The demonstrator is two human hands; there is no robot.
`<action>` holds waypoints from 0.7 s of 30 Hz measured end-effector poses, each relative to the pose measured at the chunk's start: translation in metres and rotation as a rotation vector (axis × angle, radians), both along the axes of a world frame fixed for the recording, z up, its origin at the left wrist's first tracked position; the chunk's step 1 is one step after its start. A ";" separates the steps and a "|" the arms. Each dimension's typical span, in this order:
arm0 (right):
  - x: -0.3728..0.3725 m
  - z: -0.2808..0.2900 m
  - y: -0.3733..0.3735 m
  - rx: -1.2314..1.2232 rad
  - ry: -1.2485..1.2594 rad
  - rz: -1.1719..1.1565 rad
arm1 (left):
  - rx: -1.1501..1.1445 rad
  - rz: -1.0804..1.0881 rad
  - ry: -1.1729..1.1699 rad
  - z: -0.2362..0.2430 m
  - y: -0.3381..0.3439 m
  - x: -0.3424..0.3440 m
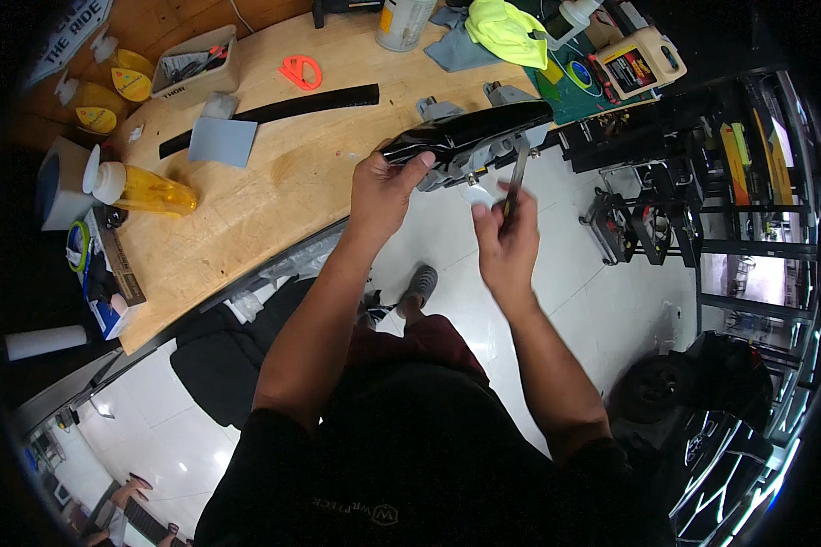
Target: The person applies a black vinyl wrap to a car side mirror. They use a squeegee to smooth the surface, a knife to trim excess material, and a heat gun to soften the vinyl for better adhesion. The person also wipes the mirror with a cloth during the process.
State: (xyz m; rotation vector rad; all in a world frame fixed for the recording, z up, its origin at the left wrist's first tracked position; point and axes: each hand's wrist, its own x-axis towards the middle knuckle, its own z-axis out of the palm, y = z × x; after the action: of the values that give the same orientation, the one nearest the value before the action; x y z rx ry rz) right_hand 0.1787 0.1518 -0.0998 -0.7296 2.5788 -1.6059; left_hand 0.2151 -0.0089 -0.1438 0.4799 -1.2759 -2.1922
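My left hand (379, 199) is closed around the left end of a long glossy black trim piece (472, 129), with the thumb on its near side. Grey bracket parts with studs (497, 150) show beneath and behind this piece, over the bench's front edge. Close to its near side, my right hand (509, 244) grips a slim metal tool (517, 169), which points up toward the bracket. The tool's exact kind is not clear, and its tip overlaps the bracket. A small whitish thing beside the right thumb is too blurred to name.
On the wooden bench (283, 191) lie a black strip (328, 102), a grey sheet (223, 141), orange scissors (300, 72) and an amber spray bottle (146, 189). A yellow cloth (506, 35) and a beige jug (639, 62) sit at the back right. A black cart (643, 223) stands right.
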 end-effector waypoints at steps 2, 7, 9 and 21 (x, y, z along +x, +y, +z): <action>-0.014 0.014 -0.024 0.064 0.192 0.026 | -0.056 -0.010 -0.077 -0.005 -0.004 0.005; -0.033 0.012 -0.048 0.246 0.348 0.040 | 0.142 -0.028 0.086 0.004 0.001 0.018; -0.039 0.009 -0.053 0.252 0.339 0.011 | 0.081 -0.058 0.017 0.002 -0.004 0.027; -0.032 0.000 -0.069 0.299 0.491 -0.069 | 0.153 0.008 0.002 -0.008 -0.008 0.018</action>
State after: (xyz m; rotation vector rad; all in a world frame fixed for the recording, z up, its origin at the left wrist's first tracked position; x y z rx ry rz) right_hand 0.1471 0.0830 -0.0997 -1.1309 3.1101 -1.1161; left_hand 0.2330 -0.0166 -0.1513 0.5419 -1.1078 -2.2934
